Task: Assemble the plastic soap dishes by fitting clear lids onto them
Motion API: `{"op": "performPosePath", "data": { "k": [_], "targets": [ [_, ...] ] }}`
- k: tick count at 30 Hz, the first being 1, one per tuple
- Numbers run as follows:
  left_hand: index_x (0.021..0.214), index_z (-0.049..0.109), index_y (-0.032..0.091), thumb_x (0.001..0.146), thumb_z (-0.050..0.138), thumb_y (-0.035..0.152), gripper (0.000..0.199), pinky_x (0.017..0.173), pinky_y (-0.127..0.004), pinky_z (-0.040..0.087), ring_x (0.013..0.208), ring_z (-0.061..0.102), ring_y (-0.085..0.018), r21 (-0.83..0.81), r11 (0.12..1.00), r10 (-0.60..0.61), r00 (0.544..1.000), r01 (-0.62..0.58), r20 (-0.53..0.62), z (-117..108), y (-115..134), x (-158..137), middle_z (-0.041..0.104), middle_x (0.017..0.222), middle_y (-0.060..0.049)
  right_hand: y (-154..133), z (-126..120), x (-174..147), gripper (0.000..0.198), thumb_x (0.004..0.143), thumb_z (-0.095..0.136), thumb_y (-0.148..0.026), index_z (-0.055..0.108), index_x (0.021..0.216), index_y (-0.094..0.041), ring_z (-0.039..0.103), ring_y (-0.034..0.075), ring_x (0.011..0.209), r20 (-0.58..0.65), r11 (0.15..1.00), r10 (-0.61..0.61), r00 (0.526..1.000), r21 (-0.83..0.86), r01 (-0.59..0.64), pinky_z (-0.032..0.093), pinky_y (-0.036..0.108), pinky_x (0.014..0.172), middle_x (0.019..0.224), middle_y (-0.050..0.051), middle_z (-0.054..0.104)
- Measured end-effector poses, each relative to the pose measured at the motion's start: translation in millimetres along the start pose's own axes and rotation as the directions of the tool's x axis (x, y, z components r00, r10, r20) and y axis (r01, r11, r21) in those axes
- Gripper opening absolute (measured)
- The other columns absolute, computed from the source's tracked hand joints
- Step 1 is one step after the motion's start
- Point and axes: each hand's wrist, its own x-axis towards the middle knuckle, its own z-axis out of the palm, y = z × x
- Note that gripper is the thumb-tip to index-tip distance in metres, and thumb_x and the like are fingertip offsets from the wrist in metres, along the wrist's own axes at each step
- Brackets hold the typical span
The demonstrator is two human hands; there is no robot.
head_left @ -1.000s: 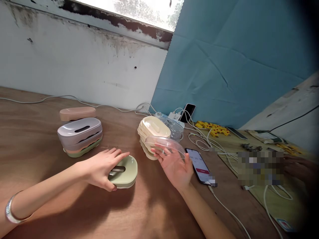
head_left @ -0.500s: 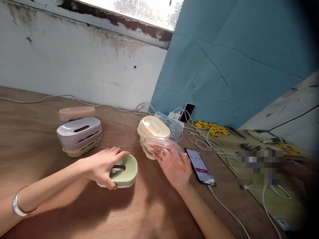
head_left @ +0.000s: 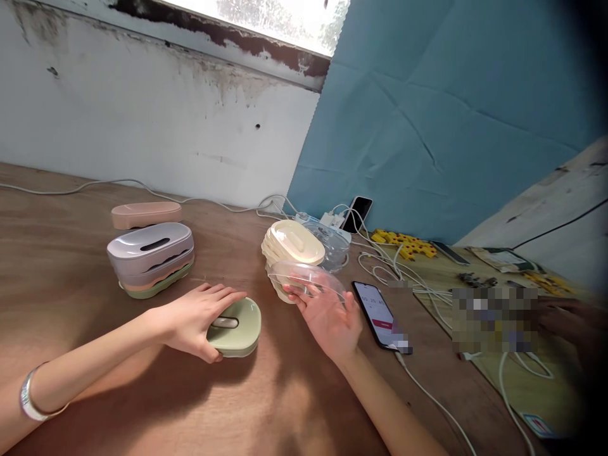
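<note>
My left hand (head_left: 199, 323) is wrapped around the left end of a pale green oval box (head_left: 246, 326) on the table. A slot in the box's top shows a pale, shiny strip inside; the hand covers the far left part. My right hand (head_left: 327, 316), palm turned up, holds a clear plastic oval cover (head_left: 306, 275), its fingers showing through the plastic. That cover is in front of a stack of cream oval lids (head_left: 297, 240) and partly hides them.
At left stand stacked lilac, peach and green oval boxes (head_left: 151, 250), with a peach oval piece (head_left: 146, 215) behind. Clear plastic covers (head_left: 332, 244) lie behind the cream stack. A phone (head_left: 380, 315) with a timer, white cables (head_left: 403, 278) and another person's hand (head_left: 565, 316) are at right.
The clear cover has shifted slightly left with my right hand's fingers. My left hand has barely moved, and the green box's lower left edge no longer shows beneath it.
</note>
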Motion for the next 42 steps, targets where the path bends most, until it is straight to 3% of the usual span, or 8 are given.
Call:
{"op": "performPosePath", "data": {
  "k": [4,8,14,17,21,28,34,42],
  "targets": [
    [0.147,0.019,0.014,0.060,0.077,0.044,0.109,0.109,-0.055,0.028,0.134,0.032,-0.039,-0.124,0.991,-0.043,0.999,0.039,-0.028,9.1,-1.3,-4.7,0.031,0.150,-0.021,7.9,3.5,-2.6,0.041,0.078,0.055,-0.060,0.059,0.105,-0.029,0.061,0.032,0.112,0.026,0.997,-0.047,0.999,-0.061,0.049,0.036,0.055,0.104,0.119,0.006,0.065],
    [0.149,0.004,0.018,0.063,0.074,0.061,0.119,0.115,-0.052,0.021,0.143,0.015,-0.036,-0.441,0.897,-0.062,0.984,-0.019,-0.169,22.8,-14.0,-14.4,0.013,0.156,-0.018,24.0,9.2,-9.3,0.043,0.071,0.072,-0.047,0.057,0.106,-0.027,0.053,0.029,0.122,0.084,0.985,-0.038,0.996,-0.166,0.052,0.029,0.050,0.111,0.130,0.007,0.056],
    [0.148,0.013,0.027,0.071,0.070,0.061,0.102,0.114,-0.048,0.027,0.140,0.027,-0.031,-0.649,0.750,-0.089,0.953,-0.126,-0.288,31.4,-25.4,-30.5,0.023,0.154,-0.012,38.0,16.2,-15.0,0.054,0.063,0.083,-0.041,0.057,0.107,-0.023,0.041,0.030,0.131,0.296,0.848,0.037,0.954,-0.514,0.127,0.033,0.046,0.109,0.141,0.012,0.042],
    [0.147,0.019,0.030,0.070,0.073,0.058,0.098,0.111,-0.049,0.031,0.135,0.035,-0.032,-0.593,0.802,-0.111,0.956,-0.075,-0.272,33.1,-25.1,-35.8,0.033,0.150,-0.010,40.8,18.2,-11.3,0.056,0.064,0.083,-0.039,0.057,0.111,-0.024,0.042,0.030,0.130,0.375,0.824,0.060,0.925,-0.542,0.166,0.032,0.047,0.109,0.142,0.012,0.040],
    [0.146,0.018,0.032,0.069,0.073,0.054,0.097,0.108,-0.047,0.036,0.132,0.039,-0.034,-0.432,0.902,-0.091,0.962,-0.029,-0.256,35.2,-27.0,-39.7,0.034,0.149,-0.008,43.8,18.9,-5.9,0.066,0.065,0.082,-0.042,0.053,0.121,-0.024,0.037,0.030,0.135,0.414,0.822,0.115,0.903,-0.550,0.147,0.030,0.046,0.111,0.148,0.013,0.035],
    [0.145,0.021,0.028,0.070,0.071,0.043,0.092,0.101,-0.039,0.041,0.123,0.047,-0.032,-0.350,0.936,-0.134,0.955,0.034,-0.264,32.6,-18.0,-40.9,0.044,0.140,-0.008,42.8,17.2,-7.3,0.075,0.069,0.078,-0.038,0.043,0.133,-0.022,0.027,0.029,0.140,0.455,0.765,0.186,0.871,-0.624,0.162,0.027,0.046,0.112,0.149,0.015,0.031],
    [0.144,0.020,0.030,0.073,0.068,0.040,0.086,0.102,-0.041,0.040,0.124,0.046,-0.031,-0.400,0.917,-0.127,0.944,-0.006,-0.306,35.7,-18.2,-38.6,0.040,0.143,-0.008,44.8,14.2,-9.0,0.076,0.070,0.078,-0.037,0.039,0.134,-0.024,0.030,0.029,0.139,0.399,0.770,0.204,0.894,-0.629,0.105,0.030,0.045,0.111,0.147,0.014,0.033],
    [0.140,0.025,0.028,0.069,0.067,0.036,0.083,0.096,-0.038,0.043,0.117,0.051,-0.030,-0.343,0.939,-0.143,0.943,0.033,-0.299,31.8,-13.9,-35.3,0.046,0.137,-0.007,44.0,14.0,-10.8,0.078,0.069,0.079,-0.034,0.038,0.134,-0.023,0.035,0.029,0.136,0.361,0.779,0.224,0.905,-0.625,0.057,0.031,0.045,0.111,0.148,0.014,0.033]
  ]
}}
